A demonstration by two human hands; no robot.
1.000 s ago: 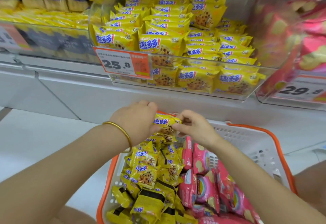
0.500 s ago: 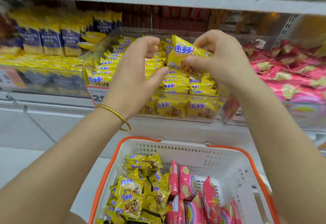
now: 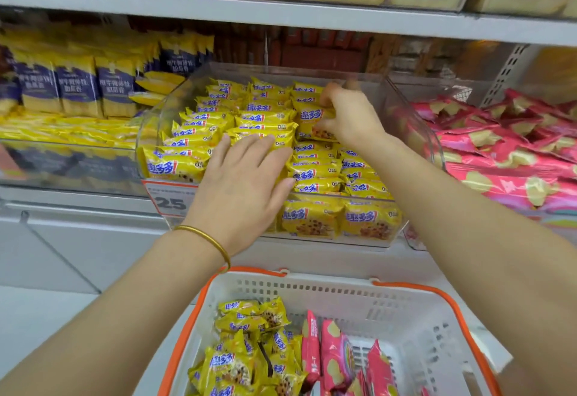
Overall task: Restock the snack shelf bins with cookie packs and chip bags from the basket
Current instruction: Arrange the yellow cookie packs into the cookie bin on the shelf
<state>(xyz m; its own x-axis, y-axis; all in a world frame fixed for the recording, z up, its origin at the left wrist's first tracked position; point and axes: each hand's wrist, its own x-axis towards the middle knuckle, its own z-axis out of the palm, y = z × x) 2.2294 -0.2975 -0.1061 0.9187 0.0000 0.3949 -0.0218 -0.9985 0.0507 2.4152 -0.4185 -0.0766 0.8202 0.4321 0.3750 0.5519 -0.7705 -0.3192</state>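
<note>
The right hand (image 3: 349,114) reaches deep into the clear cookie bin (image 3: 406,121) and pinches one yellow cookie pack (image 3: 309,119) between thumb and fingers, setting it on edge at the back of the right-hand row. The left hand (image 3: 246,177) lies flat, fingers straight and together, pressing on the packs in the middle of the bin. The bin looks nearly full, its rows packed close from front wall to back. Below, the white basket (image 3: 343,295) holds a heap of yellow packs (image 3: 243,361) and several pink chip bags (image 3: 335,355) standing beside them. By my reading the cookie restock is well along, while the chip bags have yet to go into the pink-filled bin (image 3: 499,152) at right.
</note>
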